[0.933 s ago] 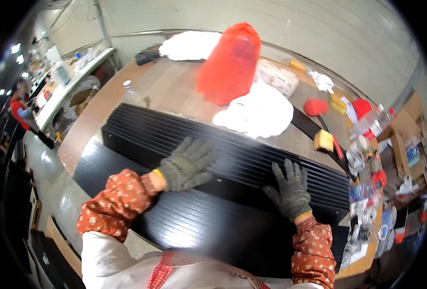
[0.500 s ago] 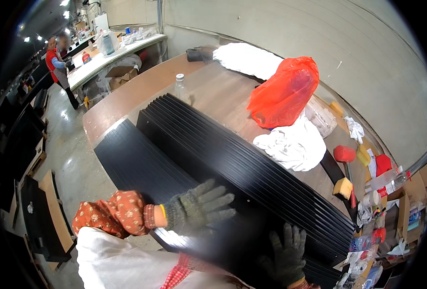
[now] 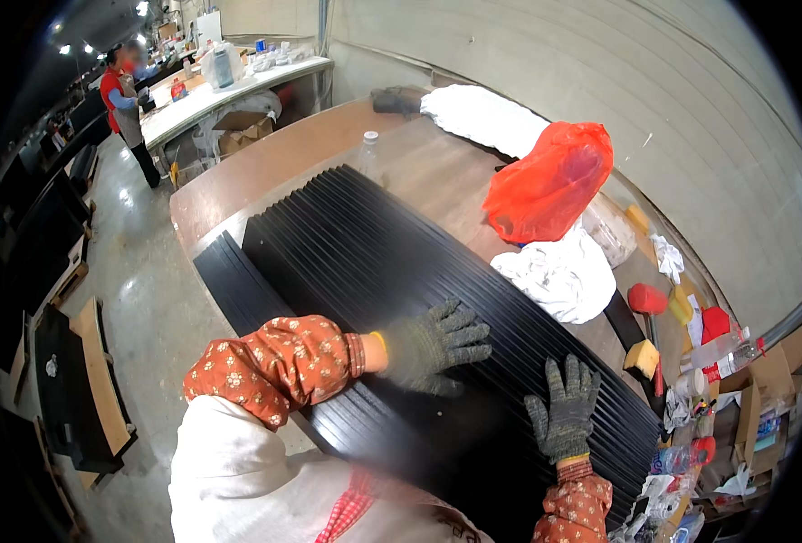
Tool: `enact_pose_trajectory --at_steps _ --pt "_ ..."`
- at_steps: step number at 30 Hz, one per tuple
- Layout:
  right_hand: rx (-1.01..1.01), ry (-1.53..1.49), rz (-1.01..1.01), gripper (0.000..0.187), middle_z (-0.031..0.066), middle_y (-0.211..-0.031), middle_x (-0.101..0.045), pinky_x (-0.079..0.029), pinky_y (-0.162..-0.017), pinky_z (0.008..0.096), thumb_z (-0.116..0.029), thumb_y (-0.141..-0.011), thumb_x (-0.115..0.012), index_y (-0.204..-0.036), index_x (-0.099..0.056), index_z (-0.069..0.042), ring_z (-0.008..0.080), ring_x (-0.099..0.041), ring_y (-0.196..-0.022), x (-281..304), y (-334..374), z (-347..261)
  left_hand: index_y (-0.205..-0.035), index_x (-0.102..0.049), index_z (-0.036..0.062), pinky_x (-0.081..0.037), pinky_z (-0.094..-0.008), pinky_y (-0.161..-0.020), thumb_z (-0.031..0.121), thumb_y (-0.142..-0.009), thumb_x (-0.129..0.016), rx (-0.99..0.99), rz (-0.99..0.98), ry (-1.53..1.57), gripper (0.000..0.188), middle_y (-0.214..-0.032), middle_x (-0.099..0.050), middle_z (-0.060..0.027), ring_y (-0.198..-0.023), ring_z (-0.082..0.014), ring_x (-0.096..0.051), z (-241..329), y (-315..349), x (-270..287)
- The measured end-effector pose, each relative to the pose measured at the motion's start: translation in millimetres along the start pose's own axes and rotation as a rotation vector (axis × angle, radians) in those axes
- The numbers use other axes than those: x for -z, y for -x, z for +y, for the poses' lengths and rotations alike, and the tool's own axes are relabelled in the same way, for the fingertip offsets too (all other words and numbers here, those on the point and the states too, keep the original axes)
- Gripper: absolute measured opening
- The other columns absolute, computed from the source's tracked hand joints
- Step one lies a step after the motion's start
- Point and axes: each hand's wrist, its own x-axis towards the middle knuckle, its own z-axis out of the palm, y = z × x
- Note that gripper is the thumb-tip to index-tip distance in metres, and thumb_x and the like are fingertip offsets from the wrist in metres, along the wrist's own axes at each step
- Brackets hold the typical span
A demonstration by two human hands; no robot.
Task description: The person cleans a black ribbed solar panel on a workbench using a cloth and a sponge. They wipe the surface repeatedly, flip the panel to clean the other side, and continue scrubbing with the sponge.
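Long black strips lie side by side on a brown table, forming a ridged row that runs from far left to near right. My left hand, in a dark grey knit glove, rests palm down on the ridges near the middle, fingers spread. My right hand, gloved alike, lies flat on the row farther right with its fingers extended. Neither hand grips anything. More smooth black strips lie along the row's near left side. A lens smudge blurs the area around my left hand.
Beyond the row are a red plastic bag, white cloths and a clear bottle. At right lie a red-headed mallet, a yellow sponge and several bottles. A person stands by a white workbench at far left.
Both hands have moved forward onto the ridged strips. The ridged row now spreads wider toward me, and the smooth strips beside it show as a narrower band. The view has shifted slightly.
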Motion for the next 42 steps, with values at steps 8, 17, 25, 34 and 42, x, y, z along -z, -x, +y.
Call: enact_pose_trajectory --at_steps 8,17,25,34,42 --pt "-0.063 0.009 -0.266 0.074 0.0233 -0.142 -0.040 -0.022 -0.110 0.0675 -0.050 -0.076 -0.072 -0.137 -0.050 -0.013 0.0459 -0.038 -0.129 71 96 -46 -0.137 -0.049 0.0062 -0.026 -0.0578 -0.113 0.050 -0.088 -0.060 0.048 -0.020 0.084 0.067 -0.143 -0.045 -0.0215 -0.133 -0.0389 -0.042 51 65 64" --pt "-0.114 -0.099 -0.312 0.073 0.0245 -0.138 -0.044 -0.022 -0.109 0.0672 -0.055 -0.071 -0.072 -0.129 -0.058 -0.013 0.0465 -0.038 -0.129 60 131 -63 -0.140 -0.048 0.0084 -0.019 -0.0634 -0.114 0.056 -0.085 -0.057 0.260 -0.166 -0.029 0.073 -0.146 -0.041 -0.0240 -0.138 -0.0439 -0.036 85 106 44" --pt "-0.164 -0.126 -0.165 0.071 0.0241 -0.143 -0.041 -0.018 -0.112 0.0650 -0.054 -0.081 -0.066 -0.138 -0.052 -0.013 0.0449 -0.036 -0.133 44 123 -47 -0.139 -0.047 0.0044 -0.018 -0.0670 -0.112 0.057 -0.085 -0.056 0.189 -0.108 -0.087 0.076 -0.145 -0.040 -0.0261 -0.136 -0.0478 -0.035 73 90 30" --pt "-0.451 0.010 -0.140 0.076 0.0195 -0.143 -0.044 -0.015 -0.113 0.0655 -0.052 -0.076 -0.071 -0.139 -0.052 -0.014 0.0397 -0.039 -0.134 67 193 -68 -0.144 -0.041 0.0023 -0.018 -0.0653 -0.113 0.041 -0.093 -0.047 0.428 0.000 -0.347 0.065 -0.150 -0.038 -0.0232 -0.140 -0.0461 -0.032 89 140 19" --pt "-0.709 0.166 0.096 0.055 0.0187 -0.146 -0.042 -0.021 -0.116 0.0538 -0.031 -0.092 -0.062 -0.140 -0.049 -0.009 0.0387 -0.035 -0.138 59 242 -32 -0.141 -0.048 0.0014 -0.016 -0.0551 -0.118 0.034 -0.095 -0.046 0.521 0.368 -0.370 0.056 -0.147 -0.044 -0.0212 -0.139 -0.0381 -0.037 52 171 19"
